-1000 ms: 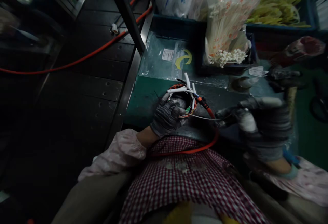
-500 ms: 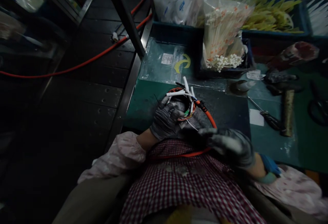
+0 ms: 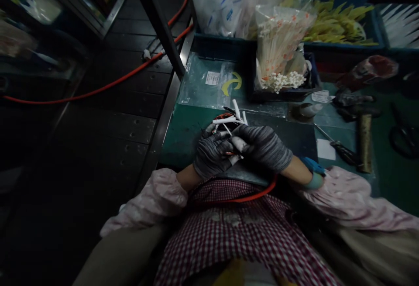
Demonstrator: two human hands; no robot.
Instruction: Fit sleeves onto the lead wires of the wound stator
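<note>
Two hands in grey knit gloves close over a small round wire coil (image 3: 229, 122) at the near edge of a green bench (image 3: 183, 133). The left hand (image 3: 212, 155) is curled around the coil's left side, gripping it; the right hand (image 3: 263, 146) lies over its right side, fingers bent onto the windings, though what they pinch is hidden. Stiff white sleeves (image 3: 236, 109) stick out from the coil's far side, among thin orange and dark strands. A smooth orange cable (image 3: 258, 194) loops from under the right hand across a red-and-white checked apron (image 3: 242, 233). Both wrists end in pale pink, puffy sleeves.

Beyond the hands, a clear plastic sheet with a white label (image 3: 212, 77) and a yellow curved strip (image 3: 232, 83) covers the bench. A crinkled clear bag of white cable ties (image 3: 279, 46) stands in a dark blue tray; yellow ties (image 3: 337, 22) fill a bin behind it. To the right lie a hammer (image 3: 363, 137) with a worn wooden handle and a slim screwdriver (image 3: 337, 146).
</note>
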